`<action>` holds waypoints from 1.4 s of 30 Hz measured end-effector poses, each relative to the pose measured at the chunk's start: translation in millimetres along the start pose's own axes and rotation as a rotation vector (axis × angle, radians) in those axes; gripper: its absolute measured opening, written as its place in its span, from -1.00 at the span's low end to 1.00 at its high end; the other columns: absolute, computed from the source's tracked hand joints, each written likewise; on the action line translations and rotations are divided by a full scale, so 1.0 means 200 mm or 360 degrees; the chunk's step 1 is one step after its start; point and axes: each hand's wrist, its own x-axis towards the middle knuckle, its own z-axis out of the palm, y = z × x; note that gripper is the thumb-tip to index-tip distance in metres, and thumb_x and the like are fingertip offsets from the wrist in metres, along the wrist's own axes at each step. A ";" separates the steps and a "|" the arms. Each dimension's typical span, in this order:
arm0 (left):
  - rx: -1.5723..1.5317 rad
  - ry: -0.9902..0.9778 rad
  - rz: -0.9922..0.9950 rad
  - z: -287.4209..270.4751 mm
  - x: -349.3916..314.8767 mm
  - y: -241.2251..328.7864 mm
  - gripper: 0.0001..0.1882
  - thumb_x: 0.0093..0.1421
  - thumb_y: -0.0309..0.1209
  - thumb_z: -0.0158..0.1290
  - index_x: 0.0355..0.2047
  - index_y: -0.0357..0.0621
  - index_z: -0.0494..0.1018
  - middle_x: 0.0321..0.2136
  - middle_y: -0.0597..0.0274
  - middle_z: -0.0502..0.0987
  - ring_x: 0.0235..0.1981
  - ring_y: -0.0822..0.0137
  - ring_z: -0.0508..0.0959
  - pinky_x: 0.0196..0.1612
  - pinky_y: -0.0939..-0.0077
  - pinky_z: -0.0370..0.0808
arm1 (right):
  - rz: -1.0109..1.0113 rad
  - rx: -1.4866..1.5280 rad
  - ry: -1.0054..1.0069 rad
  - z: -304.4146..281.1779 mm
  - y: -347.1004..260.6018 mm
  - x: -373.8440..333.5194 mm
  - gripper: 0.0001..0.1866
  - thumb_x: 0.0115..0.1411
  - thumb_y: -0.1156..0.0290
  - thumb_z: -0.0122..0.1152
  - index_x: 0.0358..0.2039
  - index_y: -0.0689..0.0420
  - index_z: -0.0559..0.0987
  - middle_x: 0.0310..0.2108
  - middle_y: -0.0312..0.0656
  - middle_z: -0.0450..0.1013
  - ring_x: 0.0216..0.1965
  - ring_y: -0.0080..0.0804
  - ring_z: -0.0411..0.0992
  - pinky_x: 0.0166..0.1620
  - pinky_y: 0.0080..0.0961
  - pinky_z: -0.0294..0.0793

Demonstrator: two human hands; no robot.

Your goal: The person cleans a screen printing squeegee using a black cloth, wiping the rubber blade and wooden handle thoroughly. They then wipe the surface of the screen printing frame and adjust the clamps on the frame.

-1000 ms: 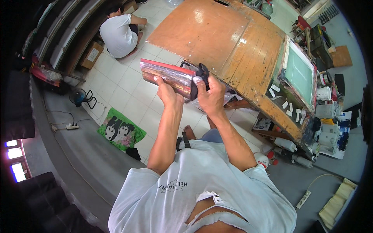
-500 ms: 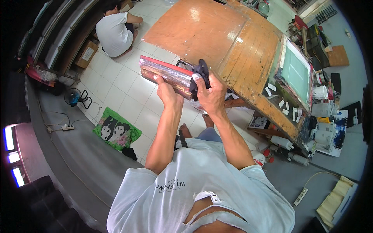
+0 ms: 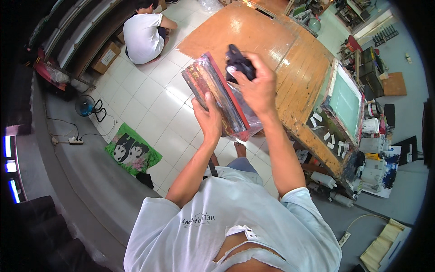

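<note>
My left hand [image 3: 208, 117] is closed round a paint-stained screen-printing squeegee [image 3: 206, 86] with a red blade along its right edge. The squeegee slants from upper left to lower right, over the floor just off the near left side of the table. In my right hand [image 3: 262, 86] a crumpled black cloth [image 3: 239, 63] is bunched between thumb and fingers. The cloth is up beside the far end of the red blade; whether it touches the blade I cannot tell. Part of the squeegee's grip is hidden behind my left fingers.
A wooden table [image 3: 299, 86] stands ahead to the right, bearing a framed printing screen [image 3: 346, 97] and scattered paper scraps. A person in a white shirt [image 3: 144, 38] crouches at the far left. On the floor lie a green panda cushion [image 3: 133, 149] and a fan [image 3: 85, 106].
The squeegee has turned from nearly crosswise to a steep slant. My right hand with the cloth has lifted off its right end and moved up and right.
</note>
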 end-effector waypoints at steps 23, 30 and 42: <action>-0.0016 0.0260 -0.0072 -0.20 0.16 -0.05 -0.65 0.45 -0.18 -0.02 -0.27 -0.26 0.30 -0.38 0.18 0.47 -0.39 0.47 0.43 -0.35 0.49 0.45 | -0.0175 -0.1078 -0.0360 0.23 0.16 -0.41 -0.64 0.01 0.56 0.29 -0.11 0.11 0.64 -0.38 -0.13 0.42 -0.35 -0.09 0.49 -0.32 -0.22 0.44; -0.0246 0.0309 -0.0139 -0.22 0.23 0.02 -0.62 0.45 -0.14 -0.04 -0.20 -0.28 0.29 -0.33 0.10 0.48 -0.36 0.40 0.49 -0.33 0.43 0.52 | -0.0212 -0.1171 -0.0218 0.21 0.12 -0.54 -0.54 -0.08 0.64 0.30 -0.08 0.13 0.59 -0.39 -0.15 0.36 -0.34 -0.10 0.45 -0.32 -0.20 0.43; -0.0953 0.0346 -0.0603 -0.18 0.29 0.10 -0.48 0.46 0.00 -0.14 -0.06 -0.33 0.30 -0.11 0.02 0.48 -0.10 0.19 0.53 0.02 0.17 0.51 | 0.0467 -0.0429 0.0116 -0.01 0.12 -0.68 -0.72 0.18 0.52 0.30 -0.07 0.14 0.59 -0.34 -0.30 0.50 -0.45 -0.45 0.45 -0.38 -0.42 0.46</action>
